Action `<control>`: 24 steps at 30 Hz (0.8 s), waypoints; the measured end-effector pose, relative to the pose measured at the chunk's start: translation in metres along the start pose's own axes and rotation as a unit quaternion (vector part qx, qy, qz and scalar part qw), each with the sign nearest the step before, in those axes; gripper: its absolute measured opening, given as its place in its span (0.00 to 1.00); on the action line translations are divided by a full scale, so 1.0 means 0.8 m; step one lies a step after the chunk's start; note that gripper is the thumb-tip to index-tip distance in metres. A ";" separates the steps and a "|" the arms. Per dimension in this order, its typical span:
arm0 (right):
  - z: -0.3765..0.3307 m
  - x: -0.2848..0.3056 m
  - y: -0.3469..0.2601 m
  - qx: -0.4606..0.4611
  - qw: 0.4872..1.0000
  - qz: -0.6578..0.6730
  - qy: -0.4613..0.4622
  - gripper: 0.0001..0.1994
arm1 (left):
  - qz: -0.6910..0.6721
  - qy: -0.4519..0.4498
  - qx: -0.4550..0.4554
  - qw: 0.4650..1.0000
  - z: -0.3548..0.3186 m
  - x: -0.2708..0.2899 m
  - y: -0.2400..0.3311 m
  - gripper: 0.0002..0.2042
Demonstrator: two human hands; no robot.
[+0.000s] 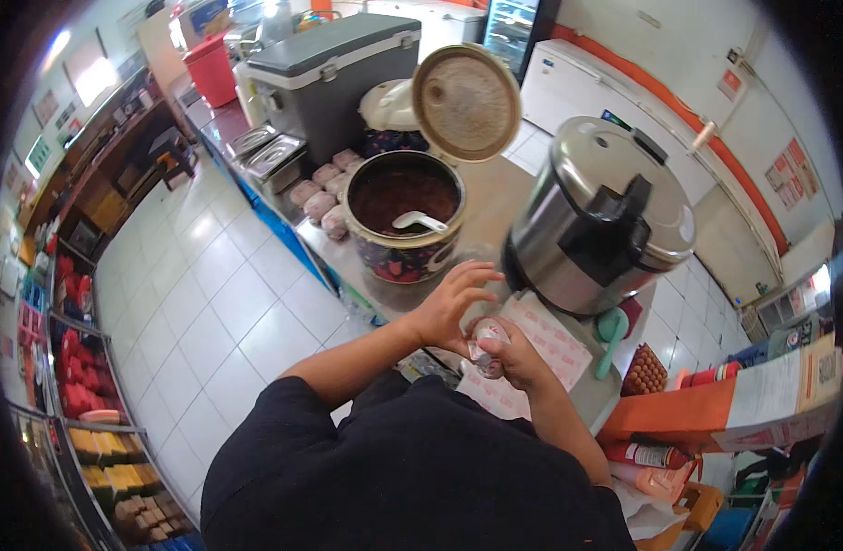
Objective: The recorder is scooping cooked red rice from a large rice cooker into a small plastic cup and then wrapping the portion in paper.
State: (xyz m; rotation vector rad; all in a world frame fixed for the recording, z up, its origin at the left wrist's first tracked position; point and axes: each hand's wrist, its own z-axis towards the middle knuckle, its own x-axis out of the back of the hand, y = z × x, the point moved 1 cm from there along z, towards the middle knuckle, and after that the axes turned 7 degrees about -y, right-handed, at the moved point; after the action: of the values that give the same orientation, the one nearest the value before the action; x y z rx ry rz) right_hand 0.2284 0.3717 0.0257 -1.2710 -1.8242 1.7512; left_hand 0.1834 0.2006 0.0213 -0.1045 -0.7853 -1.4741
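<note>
A small paper-wrapped bundle (486, 356), white with pinkish print, is gripped in my right hand (524, 360). My left hand (447, 310) is beside it with fingers spread and curved, its thumb close to or touching the bundle. Beneath both hands lie printed wrapping paper sheets (552, 342). Just beyond stands a floral cooker (405, 262), its lid (467, 101) raised, holding dark reddish-brown food. A white serving spoon (419, 220) rests in that food. Several similar wrapped bundles (322, 204) are grouped to the cooker's left.
A large steel cooker (577, 211) with a closed lid stands on the right of the table. Near its base are a green ladle-like utensil (610, 342) and a tray of eggs (646, 372). Metal pans (276, 158) and a grey cooler box (334, 69) occupy the far left.
</note>
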 end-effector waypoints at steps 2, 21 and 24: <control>0.020 -0.020 -0.006 -0.058 0.996 0.014 -0.062 0.21 | 0.020 -0.039 -0.021 0.999 0.006 0.034 0.001 0.38; 0.282 -0.182 -0.029 0.228 0.971 -0.061 0.037 0.38 | -0.204 0.231 0.254 0.917 -0.135 0.188 -0.078 0.36; 0.304 -0.188 -0.031 0.230 0.966 -0.114 0.033 0.45 | -0.340 0.245 0.335 0.844 -0.143 0.220 -0.108 0.31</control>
State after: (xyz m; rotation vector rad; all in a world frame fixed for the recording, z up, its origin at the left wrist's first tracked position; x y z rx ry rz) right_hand 0.1232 0.1062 0.0507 -0.8853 -1.3522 1.8301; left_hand 0.1340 -0.0189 -0.0059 1.1492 -0.9037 -1.6717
